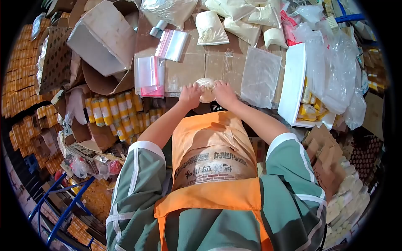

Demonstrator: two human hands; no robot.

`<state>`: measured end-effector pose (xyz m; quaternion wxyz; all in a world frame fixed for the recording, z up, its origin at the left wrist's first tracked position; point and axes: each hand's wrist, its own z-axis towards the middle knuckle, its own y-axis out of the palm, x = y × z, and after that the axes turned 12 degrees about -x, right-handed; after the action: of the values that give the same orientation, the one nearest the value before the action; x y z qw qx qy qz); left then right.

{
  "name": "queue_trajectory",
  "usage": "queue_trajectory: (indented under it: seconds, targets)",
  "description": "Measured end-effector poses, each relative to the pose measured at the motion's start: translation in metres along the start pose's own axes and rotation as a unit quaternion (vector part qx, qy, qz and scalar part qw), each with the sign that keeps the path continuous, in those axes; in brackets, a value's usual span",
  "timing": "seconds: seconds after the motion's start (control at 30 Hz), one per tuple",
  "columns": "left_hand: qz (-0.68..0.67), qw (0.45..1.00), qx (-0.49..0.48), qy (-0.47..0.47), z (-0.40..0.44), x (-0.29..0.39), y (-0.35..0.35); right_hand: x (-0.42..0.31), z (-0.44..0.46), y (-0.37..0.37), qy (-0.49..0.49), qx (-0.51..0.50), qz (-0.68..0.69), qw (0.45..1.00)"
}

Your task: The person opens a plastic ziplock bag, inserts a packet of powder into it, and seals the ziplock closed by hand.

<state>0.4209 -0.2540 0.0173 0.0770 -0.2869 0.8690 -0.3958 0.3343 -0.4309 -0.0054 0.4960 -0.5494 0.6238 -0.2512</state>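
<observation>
One pale pouch (207,89) gets all the attention, right around the middle of the near edge of the cardboard-covered worktop (188,75). The grip is narrow on both sides: the left hand (190,95) has its fingers curled onto the pouch's left side, and the right hand (225,93) does the same on the right. Can't tell if the pouch rests on the worktop or is held just above it.

Progress-wise, I'd call it partway. Toward the far right corner there's a heap of plump bags (240,30) that look filled already, with a loner bag (210,28) just left of it. A bigger bag (169,11) sits toward the far left corner. The pouch isn't with that lot yet. Near the left edge are a pink-trimmed stack (146,69) of flat bags and a second stack (172,44) like it, while a flat clear bag (261,77) lies by the right edge; all look unused to me. Can't see whether the pouch is sealed, so no clue how much it has left to go.
</observation>
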Motion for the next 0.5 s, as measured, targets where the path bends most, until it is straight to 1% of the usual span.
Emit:
queue_trajectory:
  seconds: [0.07,0.1,0.17,0.2,0.23,0.3,0.33,0.37,0.43,0.47,0.5]
  targets:
    - [0.01,1.0,0.007,-0.002,0.006,-0.01,0.003,0.007,0.001,-0.007,0.015,-0.036,-0.009,0.999]
    - [0.009,1.0,0.008,-0.003,0.007,-0.018,0.004,0.012,-0.002,-0.012,0.014,-0.036,-0.011,0.999]
    - [-0.019,0.996,0.08,0.033,-0.002,-0.033,-0.001,0.02,-0.014,-0.027,-0.026,-0.009,0.028,0.999]
    - [-0.024,0.992,0.118,0.043,-0.007,-0.038,-0.001,0.026,-0.018,-0.026,-0.026,0.001,0.025,0.999]
    - [-0.026,0.992,0.115,0.043,-0.011,-0.042,-0.003,0.029,-0.022,-0.028,-0.026,-0.002,0.027,0.999]
    - [-0.009,0.989,0.132,0.068,-0.016,-0.047,-0.008,0.034,-0.026,-0.034,-0.036,-0.006,0.044,0.998]
    - [0.002,0.985,0.156,0.077,-0.017,-0.046,-0.008,0.034,-0.026,-0.035,-0.044,-0.006,0.039,0.998]
    - [0.002,0.985,0.155,0.077,-0.016,-0.046,-0.009,0.034,-0.025,-0.036,-0.044,-0.007,0.04,0.998]
    - [-0.01,0.987,0.139,0.085,-0.017,-0.043,-0.014,0.032,-0.023,-0.036,-0.059,0.022,0.061,0.996]
    - [-0.01,0.987,0.136,0.085,-0.018,-0.039,-0.019,0.032,-0.022,-0.037,-0.059,0.021,0.064,0.996]
    - [-0.021,0.983,0.155,0.1,-0.019,-0.035,-0.025,0.031,-0.02,-0.039,-0.074,0.039,0.07,0.994]
